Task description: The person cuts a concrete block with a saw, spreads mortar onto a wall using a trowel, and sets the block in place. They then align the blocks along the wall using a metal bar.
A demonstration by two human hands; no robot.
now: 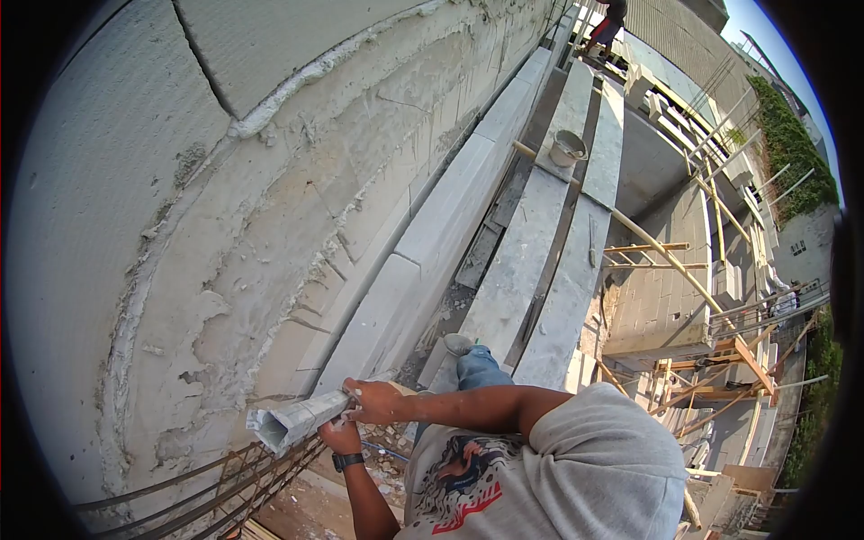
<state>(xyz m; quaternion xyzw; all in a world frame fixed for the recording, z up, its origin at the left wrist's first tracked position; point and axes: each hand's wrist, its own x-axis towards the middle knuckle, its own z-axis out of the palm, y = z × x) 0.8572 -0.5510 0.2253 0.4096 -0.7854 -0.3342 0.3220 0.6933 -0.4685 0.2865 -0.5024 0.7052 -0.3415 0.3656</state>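
My right hand [376, 402] is closed on the near end of a pale, mortar-smeared, hollow tube-like piece [310, 418]. Just below it, my left hand [340, 437], with a dark watch on its wrist, is closed at the underside of the same piece. The piece's open end points left, toward the rough plastered wall [225, 270]. Where my fingers wrap round it, part of the piece is hidden. A row of light blocks [382, 297] runs along the wall's foot just above my hands.
Grey scaffold planks [522, 243] stretch away, with a bucket [567, 148], a small round container [457, 344] and a thin tool [591, 243]. Rebar [193, 481] projects at lower left. Poles [666, 256] stand right. A person [610, 27] is at the far end.
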